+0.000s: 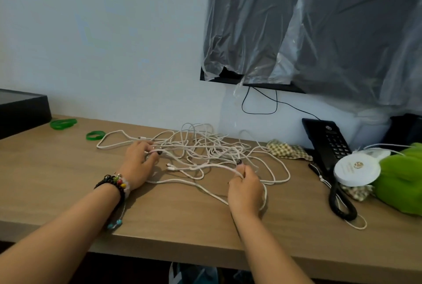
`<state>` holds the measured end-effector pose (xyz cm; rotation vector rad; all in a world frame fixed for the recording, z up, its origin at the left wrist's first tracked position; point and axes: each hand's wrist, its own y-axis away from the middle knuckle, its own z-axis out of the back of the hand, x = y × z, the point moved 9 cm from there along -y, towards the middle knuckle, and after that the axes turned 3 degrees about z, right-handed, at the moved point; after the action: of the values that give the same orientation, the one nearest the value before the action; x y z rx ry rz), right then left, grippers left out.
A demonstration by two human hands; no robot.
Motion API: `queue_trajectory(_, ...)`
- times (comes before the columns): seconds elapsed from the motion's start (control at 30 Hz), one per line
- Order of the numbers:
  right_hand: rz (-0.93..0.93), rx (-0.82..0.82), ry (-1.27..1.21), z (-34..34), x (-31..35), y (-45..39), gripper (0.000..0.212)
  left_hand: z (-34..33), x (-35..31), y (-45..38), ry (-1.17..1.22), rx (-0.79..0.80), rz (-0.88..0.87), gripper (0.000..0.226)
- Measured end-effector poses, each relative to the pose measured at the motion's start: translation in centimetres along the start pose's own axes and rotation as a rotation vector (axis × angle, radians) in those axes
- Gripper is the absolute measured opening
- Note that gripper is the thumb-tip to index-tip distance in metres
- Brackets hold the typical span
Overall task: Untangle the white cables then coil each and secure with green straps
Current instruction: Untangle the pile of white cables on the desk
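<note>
A black telephone (328,144), a white round lid (356,169) and a green plush (402,183) crowd the desk's (68,183) right end; two green straps (95,135) lie near its back left corner. White cables (205,149) sprawl mid-desk, left hand (139,165) pinching one strand, right hand (245,189) gripping another.

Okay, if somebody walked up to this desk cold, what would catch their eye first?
Probably the big tangle of white cables sprawled across the middle of the wooden desk, with the left hand and the right hand each gripping a strand at its near edge. Above right, a dark screen draped in crinkled clear plastic dominates the wall, and green straps lie far left.
</note>
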<state>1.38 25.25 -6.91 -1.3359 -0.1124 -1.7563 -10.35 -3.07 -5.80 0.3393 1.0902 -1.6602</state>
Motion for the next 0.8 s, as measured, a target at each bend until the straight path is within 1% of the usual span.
queue_trajectory(0.07,-0.031,0.023,0.035,0.3,-0.3,0.3,0.027,1.2,0.9,-0.3,0.081,-0.08,0.083,0.022)
queue_trajectory(0.13,0.006,0.067,0.101,0.3,0.1,0.7,0.026,2.2,1.9,-0.5,0.17,-0.143,0.184,0.019)
queue_trajectory(0.2,0.059,0.099,0.153,0.2,0.6,1.1,0.022,2.4,3.0,-0.8,0.27,-0.155,0.287,0.017)
queue_trajectory(0.27,0.105,0.119,0.231,0.0,1.1,1.4,0.014,2.2,4.0,-0.6,0.383,-0.141,0.387,0.004)
queue_trajectory(0.3,0.147,0.133,0.303,-0.3,1.5,1.6,0.01,2.1,4.4,-0.6,0.434,-0.13,0.412,0.007)
queue_trajectory(0.37,0.243,0.186,0.504,-1.5,2.7,2.0,0.004,1.8,4.7,-0.5,0.516,-0.094,0.435,0.022)
queue_trajectory(0.4,0.277,0.209,0.596,-2.1,3.1,2.2,0.008,1.6,4.8,-0.4,0.541,-0.075,0.446,0.026)
queue_trajectory(0.43,0.286,0.221,0.653,-2.6,3.3,2.3,0.019,1.4,4.7,-0.3,0.573,-0.052,0.459,0.027)
queue_trajectory(0.5,0.255,0.191,0.714,-2.7,3.5,2.3,0.05,1.3,4.8,0.2,0.637,-0.004,0.489,0.024)
queue_trajectory(0.53,0.284,0.135,0.755,-2.4,4.1,2.3,0.066,1.2,4.9,0.4,0.614,0.023,0.483,0.025)
queue_trajectory(0.57,0.403,0.061,0.803,-2.4,5.4,2.6,0.077,1.4,4.7,0.7,0.575,0.044,0.457,0.027)
queue_trajectory(0.6,0.597,0.009,0.823,-3.1,7.1,3.4,0.08,1.8,3.9,1.1,0.553,0.052,0.424,0.027)
queue_trajectory(0.63,0.848,-0.017,0.804,-4.1,8.8,4.7,0.075,2.2,3.4,1.4,0.522,0.034,0.395,0.029)
queue_trajectory(0.67,1.077,0.012,0.756,-5.5,9.9,6.2,0.065,2.9,2.8,1.5,0.473,-0.001,0.34,0.032)
queue_trajectory(0.7,1.216,0.078,0.72,-6.8,10.4,7.2,0.054,3.5,2.0,1.7,0.403,-0.038,0.268,0.035)
queue_trajectory(0.73,1.262,0.137,0.698,-7.9,10.6,7.4,0.046,3.9,1.3,1.8,0.345,-0.073,0.193,0.038)
queue_trajectory(0.8,1.209,0.17,0.651,-9.2,10.9,6.9,0.04,3.4,0.4,1.7,0.276,-0.056,0.087,0.04)
